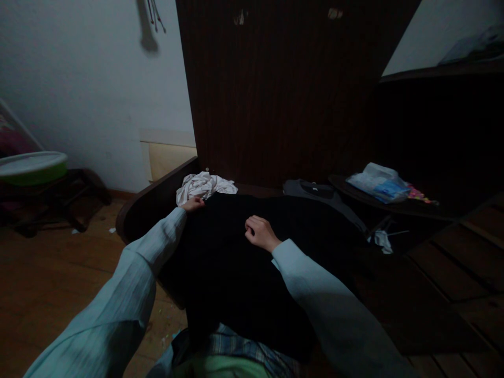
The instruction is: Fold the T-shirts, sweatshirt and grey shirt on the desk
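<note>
A large black cloth garment (236,278) is spread out in front of me and hangs down toward my lap. Its folds and outline are hard to make out in the dim light. My left hand (192,203) pinches the garment's far left edge, beside a crumpled white cloth (205,185). Over the middle of the black garment is my right hand (262,232), its fingers curled closed. Whether they grip a bit of the fabric cannot be seen. Behind the black garment lies a grey garment (311,190), partly covered by it.
A dark wooden armrest (157,194) stands at left, and a tall dark panel (283,94) rises behind. At right, a plastic-wrapped packet (378,182) lies on a dark ledge. A green basin (33,169) sits on a low stool (59,202) far left.
</note>
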`<state>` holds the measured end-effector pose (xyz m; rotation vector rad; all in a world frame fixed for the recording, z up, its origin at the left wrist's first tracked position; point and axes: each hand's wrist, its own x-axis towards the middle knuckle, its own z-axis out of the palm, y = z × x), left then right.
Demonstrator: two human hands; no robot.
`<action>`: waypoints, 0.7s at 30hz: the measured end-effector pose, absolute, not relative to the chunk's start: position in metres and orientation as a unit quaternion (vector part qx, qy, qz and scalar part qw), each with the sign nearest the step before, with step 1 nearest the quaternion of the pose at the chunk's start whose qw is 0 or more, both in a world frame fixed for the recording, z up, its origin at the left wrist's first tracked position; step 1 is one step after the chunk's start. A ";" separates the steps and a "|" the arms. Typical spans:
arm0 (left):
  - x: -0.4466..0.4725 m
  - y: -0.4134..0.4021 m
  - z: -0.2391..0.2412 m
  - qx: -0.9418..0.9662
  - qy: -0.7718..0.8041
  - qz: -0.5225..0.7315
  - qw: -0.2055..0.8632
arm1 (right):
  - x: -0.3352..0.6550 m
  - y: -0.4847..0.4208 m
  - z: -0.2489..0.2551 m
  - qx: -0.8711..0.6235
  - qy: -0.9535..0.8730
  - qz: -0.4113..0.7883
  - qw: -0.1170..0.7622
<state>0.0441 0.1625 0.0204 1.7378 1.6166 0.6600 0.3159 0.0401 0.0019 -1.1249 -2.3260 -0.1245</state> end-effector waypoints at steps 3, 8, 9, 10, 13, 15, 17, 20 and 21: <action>0.052 0.162 0.020 0.661 0.658 0.220 0.286 | 0.317 0.040 0.002 -0.429 -0.862 -0.039 0.268; 0.073 0.150 0.015 0.647 0.711 0.198 0.193 | 0.317 0.041 0.001 -0.437 -0.860 -0.033 0.261; 0.078 0.146 0.014 0.650 0.714 0.198 0.166 | 0.317 0.041 0.001 -0.437 -0.860 -0.032 0.260; 0.082 0.141 0.013 0.658 0.715 0.199 0.128 | 0.317 0.041 0.001 -0.439 -0.860 -0.032 0.260; 0.089 0.131 0.010 0.699 0.685 0.205 -0.028 | 0.317 0.041 0.001 -0.446 -0.855 -0.035 0.261; 0.092 0.128 0.010 0.736 0.639 0.199 -0.099 | 0.317 0.041 0.002 -0.452 -0.852 -0.040 0.262; 0.094 0.128 0.010 0.776 0.594 0.177 -0.118 | 0.316 0.041 0.002 -0.454 -0.851 -0.042 0.261; 0.095 0.129 0.010 0.811 0.564 0.128 -0.088 | 0.316 0.041 0.001 -0.455 -0.850 -0.041 0.261; 0.096 0.130 0.010 0.816 0.563 0.110 -0.072 | 0.316 0.041 0.001 -0.455 -0.850 -0.041 0.262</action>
